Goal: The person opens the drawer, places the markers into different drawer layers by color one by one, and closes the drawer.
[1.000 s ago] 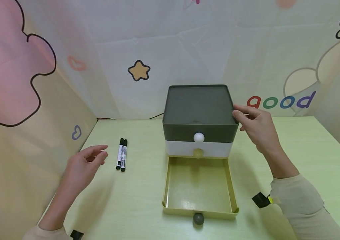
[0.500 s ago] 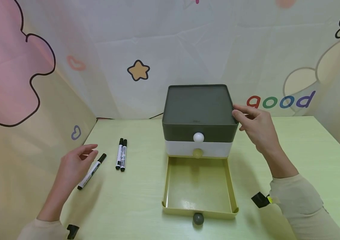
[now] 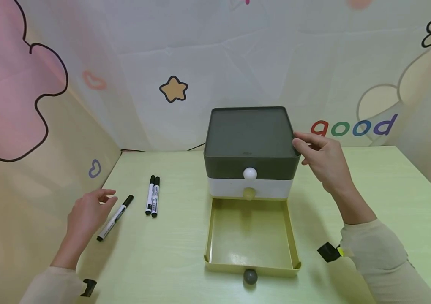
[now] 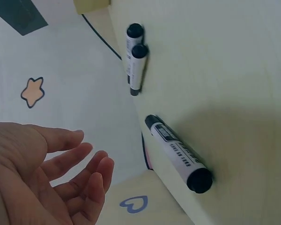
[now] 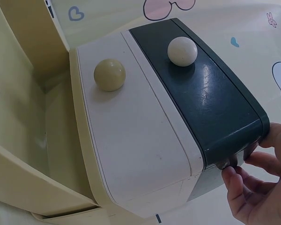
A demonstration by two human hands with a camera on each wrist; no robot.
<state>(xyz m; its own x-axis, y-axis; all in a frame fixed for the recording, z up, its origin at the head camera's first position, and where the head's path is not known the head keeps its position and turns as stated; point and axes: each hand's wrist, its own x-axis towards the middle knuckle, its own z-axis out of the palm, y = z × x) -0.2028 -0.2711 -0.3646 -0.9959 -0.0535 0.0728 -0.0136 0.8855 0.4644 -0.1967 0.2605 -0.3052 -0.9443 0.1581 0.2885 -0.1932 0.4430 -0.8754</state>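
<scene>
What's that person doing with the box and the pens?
A person grips the right side of a little drawer box, up at its dark top part, with their right hand. The bottom drawer is pulled open, and the two above it look closed. Their left hand holds nothing and hovers near one slanted marker on the table. Two more markers lie side by side nearby, so all three are outside the drawer.

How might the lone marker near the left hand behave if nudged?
The marker would probably roll sideways, since it looks round. It is likely light, being so slim. It seems stiff too, lying straight on the table.
</scene>
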